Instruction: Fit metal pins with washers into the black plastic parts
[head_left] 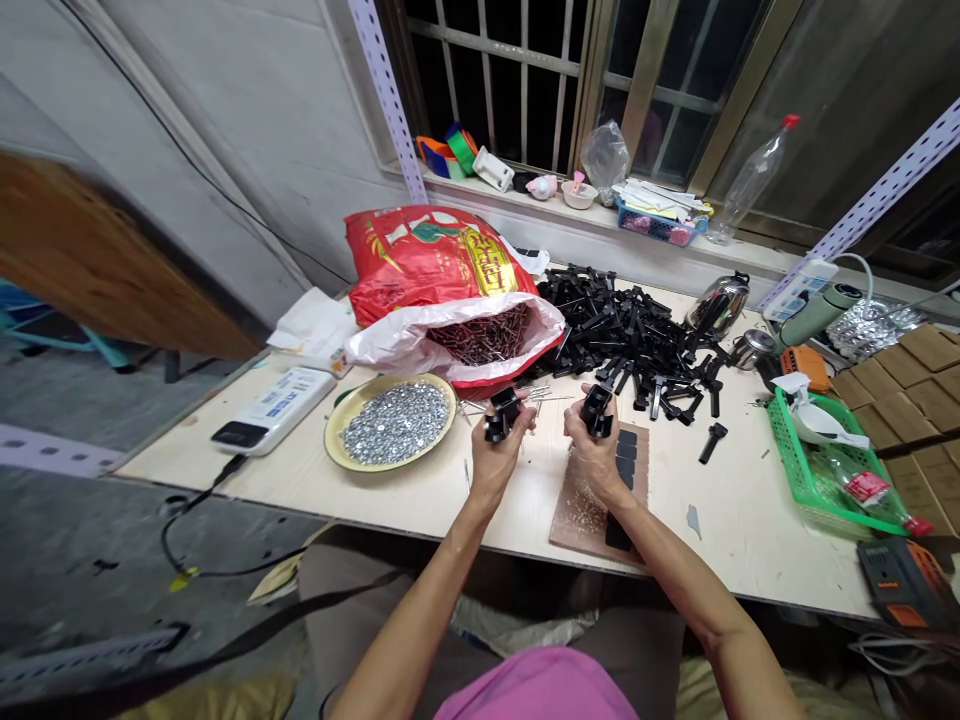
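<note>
My left hand (495, 466) is closed around a black plastic part (504, 408), raised over the front of the table. To its right, my right hand (594, 462) grips a similar black plastic part (597, 406), above a brown board (581, 510) with dark rectangular pads along one side. Thin metal rods (551, 397) lie on the table just beyond my hands. A heap of black T-shaped plastic pieces (630, 330) spreads behind them. Left of my left hand stands a yellow bowl (334, 455) of small silvery metal pieces. My fingers partly cover both held parts.
An open red sack (427, 260) of dark screws or nails lies at the back. A white power bank (289, 405) rests at the left. On the right are a green basket (791, 470), cardboard boxes (911, 390) and a metal kettle (718, 303).
</note>
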